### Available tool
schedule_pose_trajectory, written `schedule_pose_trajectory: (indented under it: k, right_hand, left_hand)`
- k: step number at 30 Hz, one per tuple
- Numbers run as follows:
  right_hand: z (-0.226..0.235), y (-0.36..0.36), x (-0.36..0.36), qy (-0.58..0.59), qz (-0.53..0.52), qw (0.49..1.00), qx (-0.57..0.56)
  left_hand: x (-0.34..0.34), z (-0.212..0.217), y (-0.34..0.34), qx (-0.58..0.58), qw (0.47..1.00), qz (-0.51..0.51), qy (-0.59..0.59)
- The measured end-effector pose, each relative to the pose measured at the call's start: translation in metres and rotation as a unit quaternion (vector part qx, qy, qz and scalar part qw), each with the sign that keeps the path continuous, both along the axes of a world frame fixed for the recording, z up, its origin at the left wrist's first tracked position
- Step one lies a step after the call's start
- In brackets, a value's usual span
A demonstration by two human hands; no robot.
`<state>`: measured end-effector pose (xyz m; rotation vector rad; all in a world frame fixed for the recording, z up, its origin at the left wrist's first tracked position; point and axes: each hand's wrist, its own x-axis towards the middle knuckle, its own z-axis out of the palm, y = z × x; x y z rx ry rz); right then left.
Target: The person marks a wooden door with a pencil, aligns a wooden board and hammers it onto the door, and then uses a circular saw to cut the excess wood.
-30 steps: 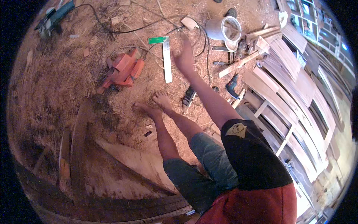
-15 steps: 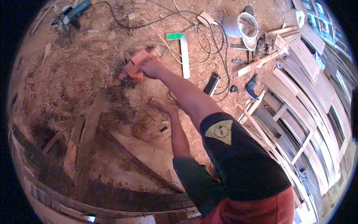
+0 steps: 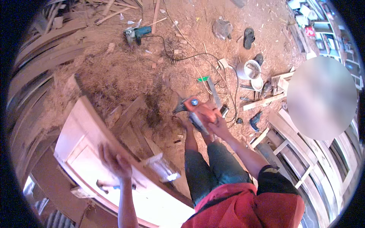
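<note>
My right hand [image 3: 218,127] grips the handle of an orange power planer [image 3: 202,113], held up in front of my legs above the shavings-covered ground. At the left, a pale wooden panel door [image 3: 85,146] stands tilted, its long edge slanting from upper left to lower right. My left hand [image 3: 116,163], slightly blurred, is over the door's face near that edge, fingers spread; whether the palm presses on it I cannot tell. Lower on the door lies a small dark and blue tool [image 3: 102,186], partly behind my forearm.
A teal power tool [image 3: 137,34] with a black cord lies ahead. Around it are a white bucket [image 3: 245,69], a green-handled square [image 3: 203,79], a blue drill [image 3: 256,121] and a sandal [image 3: 249,38]. Wooden frames [image 3: 294,142] are stacked at the right; planks [image 3: 49,32] line the left.
The planer has come up off the ground and toward me in my right hand. My view has swung, and my left hand and the pale door now show at the left.
</note>
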<state>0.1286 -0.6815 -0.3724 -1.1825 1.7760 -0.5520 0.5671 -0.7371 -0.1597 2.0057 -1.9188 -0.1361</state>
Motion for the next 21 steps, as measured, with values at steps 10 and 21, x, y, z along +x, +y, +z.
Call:
schedule_pose_trajectory:
  k: [10,21]
  right_hand:
    - [0.284,-0.031,-0.082,-0.056,-0.004,0.994,-0.089]
    - [0.464,-0.019,0.009,-0.109,0.267,0.936,-0.202]
  left_hand:
    - [-0.013,0.024,-0.003,-0.038,0.998,0.027,-0.047]
    - [-0.069,0.089,0.102,-0.088,0.960,0.163,0.208]
